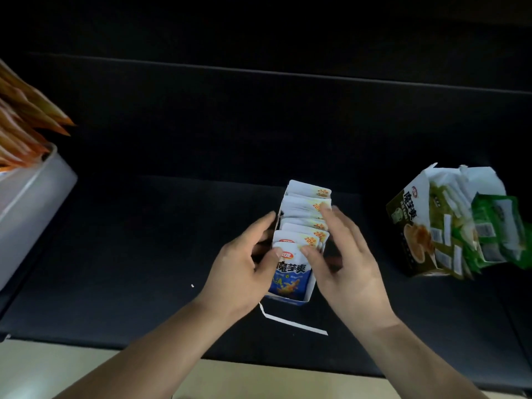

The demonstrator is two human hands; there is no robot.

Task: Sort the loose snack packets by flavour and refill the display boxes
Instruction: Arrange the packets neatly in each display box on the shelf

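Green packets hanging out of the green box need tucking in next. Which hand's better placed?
Right, likely. The right hand rests at the right side of the blue box, nearest the green box; the left hand would have to cross over the blue box.

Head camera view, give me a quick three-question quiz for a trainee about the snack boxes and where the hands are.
1. True or false: the left hand and right hand are at the green box.
2. Which packets fill the pale box at far left? A orange, B blue, C green.
3. Fill in: the white paper strip lies on the table just in front of the ___ box.
Key: 1 false, they are at the blue box; 2 A, orange packets; 3 blue.
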